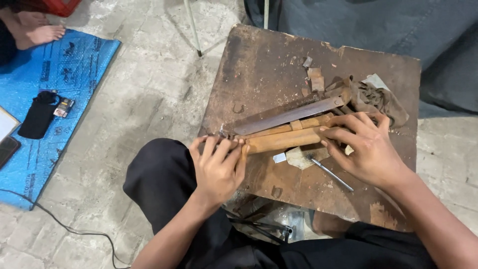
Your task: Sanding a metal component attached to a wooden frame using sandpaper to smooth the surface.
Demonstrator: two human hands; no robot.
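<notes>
Setting: a low, worn wooden work board (259, 65) is seen from above, set on a pale stone floor (149, 84); the person's dark-clothed knee (159, 184) is beside it.
Work piece: a long tan wooden sheath-like piece (281, 140) is laid lengthwise across the board, near its front half; a flat dark metal blade (289, 115) lies just behind it, roughly parallel.
Left hand (216, 167): fingers curled over the near end of the wooden piece — closed on it, pressed down.
Right hand (366, 149): fingers spread and laid over the far end of the same piece; a pinning hold, not a full wrap.
Step in hand: judged as steadying or aligning the wooden piece against the blade — no cutting tool is held.
Next move: likely calls for one hand to be freed while the piece is kept from rolling.
Nearby: a thin metal rod (332, 175) and a pale scrap (301, 157) under the right hand; a brown rag (381, 99) at the far corner.
Surroundings: a blue mat (64, 84) to the side, with a black pouch (39, 114) on it and another person's bare foot (40, 34).
</notes>
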